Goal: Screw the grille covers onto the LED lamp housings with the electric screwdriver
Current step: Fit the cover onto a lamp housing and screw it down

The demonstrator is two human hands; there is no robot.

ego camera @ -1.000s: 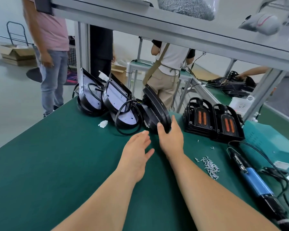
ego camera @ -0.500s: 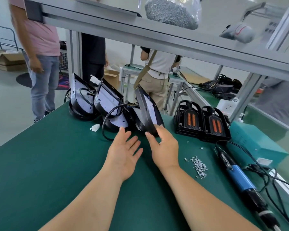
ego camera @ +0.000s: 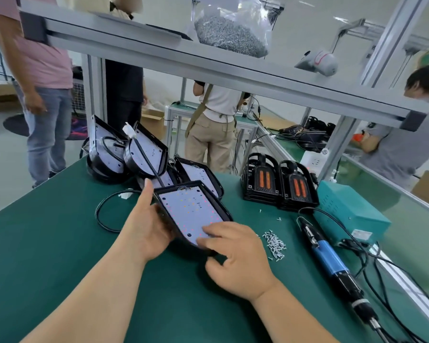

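Observation:
A black LED lamp housing point(ego camera: 191, 209) with a white LED board facing up lies tilted on the green bench in front of me. My left hand point(ego camera: 144, 226) grips its left edge. My right hand point(ego camera: 235, 258) holds its near end, fingers resting on the board. More housings point(ego camera: 144, 154) lean together at the back left, one lying flat behind the held one. Two stacks of black grille covers point(ego camera: 280, 186) with orange inserts stand at the back right. The blue electric screwdriver point(ego camera: 332, 261) lies on the bench to the right, beside a small heap of screws point(ego camera: 274, 243).
A teal power box point(ego camera: 352, 209) sits behind the screwdriver with cables trailing right. A black cable loop point(ego camera: 102, 214) lies left of my hands. An aluminium shelf rail point(ego camera: 208, 70) overhead carries a bag of screws point(ego camera: 230, 33). Several people stand beyond the bench.
Both hands took one housing from the leaning group and pulled it toward me; it now lies board-up between my hands. My view tilted up slightly.

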